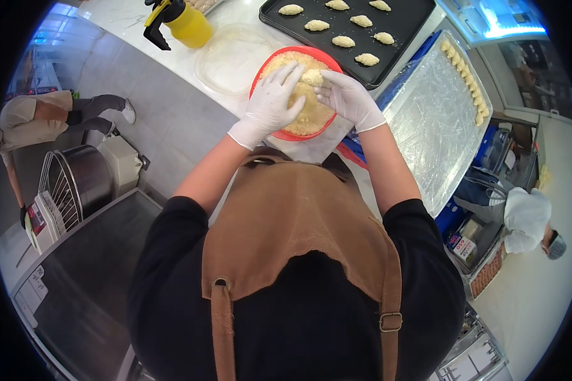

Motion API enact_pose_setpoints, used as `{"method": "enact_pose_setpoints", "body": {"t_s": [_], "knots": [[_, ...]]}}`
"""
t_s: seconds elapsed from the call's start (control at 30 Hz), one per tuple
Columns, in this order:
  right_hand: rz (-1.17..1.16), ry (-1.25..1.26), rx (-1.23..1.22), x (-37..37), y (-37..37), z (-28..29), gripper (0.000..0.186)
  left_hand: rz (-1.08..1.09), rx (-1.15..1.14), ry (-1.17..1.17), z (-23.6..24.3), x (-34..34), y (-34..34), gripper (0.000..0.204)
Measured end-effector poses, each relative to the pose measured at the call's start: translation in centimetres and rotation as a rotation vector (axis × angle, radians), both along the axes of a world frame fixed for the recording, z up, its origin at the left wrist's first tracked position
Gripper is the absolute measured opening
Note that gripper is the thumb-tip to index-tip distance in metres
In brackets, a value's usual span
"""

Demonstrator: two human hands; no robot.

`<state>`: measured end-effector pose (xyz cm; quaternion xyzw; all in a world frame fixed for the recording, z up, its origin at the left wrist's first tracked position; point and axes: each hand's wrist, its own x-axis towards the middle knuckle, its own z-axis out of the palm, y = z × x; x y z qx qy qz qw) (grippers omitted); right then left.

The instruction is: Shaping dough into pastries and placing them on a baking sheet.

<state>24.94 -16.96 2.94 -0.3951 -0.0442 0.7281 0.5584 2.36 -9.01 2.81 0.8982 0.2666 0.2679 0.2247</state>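
At upper centre of the frame, over the red bowl [326, 58], the right hand [354, 103] has its grip closed at a crumbed dough piece [312, 78]; the left hand [268, 106] is half open beside it. Lower left, a paper label [30, 297] has unreadable writing.

Downward head-worn fisheye view, close

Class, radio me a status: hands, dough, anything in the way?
Left hand spread over bowl. Right hand at dough, fingers bent. Dough crumbly-coated, over bowl. Tray beside bowl, not blocking hands.
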Motion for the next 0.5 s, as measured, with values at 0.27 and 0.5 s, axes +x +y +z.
{"method": "enact_pose_setpoints", "body": {"t_s": [0.27, 0.5], "knots": [[0.066, -0.678, -0.063, 0.1, 1.1, 3.6, 0.024, 0.060, 0.005, -0.131, -2.1, 0.8, 0.2, 0.073], [0.103, -0.555, -0.022, 3.6, 2.1, 3.2, 0.031, 0.117, 0.058, 0.118, -3.1, 1.3, -0.1, 0.062]]}}
